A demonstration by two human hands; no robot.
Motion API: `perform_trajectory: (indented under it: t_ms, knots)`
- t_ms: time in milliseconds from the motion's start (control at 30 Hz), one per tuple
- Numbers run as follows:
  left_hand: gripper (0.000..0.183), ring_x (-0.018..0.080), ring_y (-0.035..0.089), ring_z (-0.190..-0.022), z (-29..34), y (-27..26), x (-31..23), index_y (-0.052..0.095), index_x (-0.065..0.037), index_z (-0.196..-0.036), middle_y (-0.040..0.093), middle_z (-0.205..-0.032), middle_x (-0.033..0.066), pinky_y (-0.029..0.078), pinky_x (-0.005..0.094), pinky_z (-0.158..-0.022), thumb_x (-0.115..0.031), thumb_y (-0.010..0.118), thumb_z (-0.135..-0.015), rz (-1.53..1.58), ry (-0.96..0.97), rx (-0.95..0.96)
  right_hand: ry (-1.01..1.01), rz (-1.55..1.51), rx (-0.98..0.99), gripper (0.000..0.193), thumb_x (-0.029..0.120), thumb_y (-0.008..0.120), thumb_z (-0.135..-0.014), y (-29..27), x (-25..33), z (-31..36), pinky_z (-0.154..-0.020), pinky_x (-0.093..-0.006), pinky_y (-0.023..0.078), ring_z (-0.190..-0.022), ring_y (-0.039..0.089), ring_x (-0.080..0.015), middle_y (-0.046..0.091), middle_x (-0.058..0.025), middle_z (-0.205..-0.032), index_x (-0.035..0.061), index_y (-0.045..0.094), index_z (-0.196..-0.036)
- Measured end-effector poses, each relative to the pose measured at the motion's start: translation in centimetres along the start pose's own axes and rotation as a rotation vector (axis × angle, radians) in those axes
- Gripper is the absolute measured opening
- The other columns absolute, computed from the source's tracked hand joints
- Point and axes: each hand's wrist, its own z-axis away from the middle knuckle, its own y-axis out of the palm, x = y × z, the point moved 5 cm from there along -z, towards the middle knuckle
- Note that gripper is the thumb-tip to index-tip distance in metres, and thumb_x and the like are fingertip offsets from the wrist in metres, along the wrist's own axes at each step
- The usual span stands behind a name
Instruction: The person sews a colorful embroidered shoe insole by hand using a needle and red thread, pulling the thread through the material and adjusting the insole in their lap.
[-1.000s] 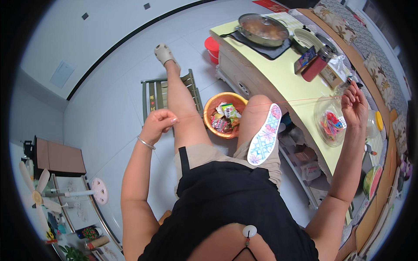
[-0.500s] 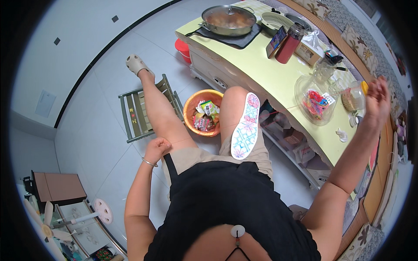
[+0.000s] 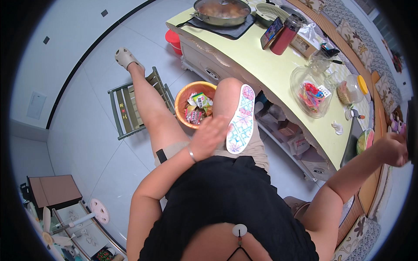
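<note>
A white insole point(image 3: 242, 118) stitched with pink, blue and purple patterns lies on my right thigh, near the knee. My left hand point(image 3: 211, 135), slightly blurred, reaches across with its fingers stretched out toward the insole's left edge; whether they touch it I cannot tell. Far out to the right, beyond the table's edge, my right hand point(image 3: 394, 149) is raised with its fingers curled closed. What it pinches, if anything, is too small to make out.
An orange bin point(image 3: 179, 101) with wrappers stands between my legs, beside a folding stool point(image 3: 126, 111). The yellow-topped table point(image 3: 265, 65) at right holds a lidded pan point(image 3: 222, 13), a red flask point(image 3: 285, 40), a clear container of colourful threads point(image 3: 312, 98) and a yellow-lidded jar point(image 3: 350, 90).
My left hand has moved from beside my left thigh right to the insole, its fingers straightening. My right hand has swung down and farther right. The whole view has shifted slightly.
</note>
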Motion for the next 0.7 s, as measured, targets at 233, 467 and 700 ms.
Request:
perform_trajectory:
  t_ms: [233, 467, 700]
  knots:
    - [0.04, 0.0272, 0.054, -0.114, -3.8, -1.0, 0.4, 0.061, -0.006, -0.114, 0.06, -0.117, 0.01, 0.036, 0.0493, -0.101, -0.009, 0.057, -0.074, 0.215, 0.027, -0.15, 0.736, -0.085, 0.625, 0.015, 0.006, 0.054, -0.089, 6.7, -2.0, 17.8, -0.063, -0.0194, 0.037, -0.068, 0.049, -0.0065, 0.057, -0.0019, -0.076, -0.001, 0.061, -0.099]
    - [0.021, 0.0108, 0.064, -0.078, -5.9, -12.4, 5.6, 0.058, 0.007, -0.104, 0.067, -0.094, 0.0105, 0.053, 0.0234, -0.071, -0.006, 0.058, -0.089, 1.387, -0.776, -0.386, 1.378, -0.553, 0.926, 0.018, 0.0, 0.061, -0.082, 13.7, 2.6, 27.8, -0.055, -0.0168, 0.033, -0.059, 0.041, -0.0006, 0.044, 0.0086, -0.064, -0.0001, 0.063, -0.1]
    - [0.02, 0.0107, 0.063, -0.082, -1.7, -13.8, 5.6, 0.06, 0.006, -0.103, 0.067, -0.094, 0.0104, 0.052, 0.0241, -0.075, -0.006, 0.058, -0.088, 1.319, -0.914, -0.445, 1.772, -0.844, 1.238, 0.017, 0.008, 0.071, -0.079, 17.4, 8.9, 34.6, -0.049, -0.0157, 0.037, -0.053, 0.051, -0.0029, 0.063, 0.001, -0.067, -0.0011, 0.065, -0.092]
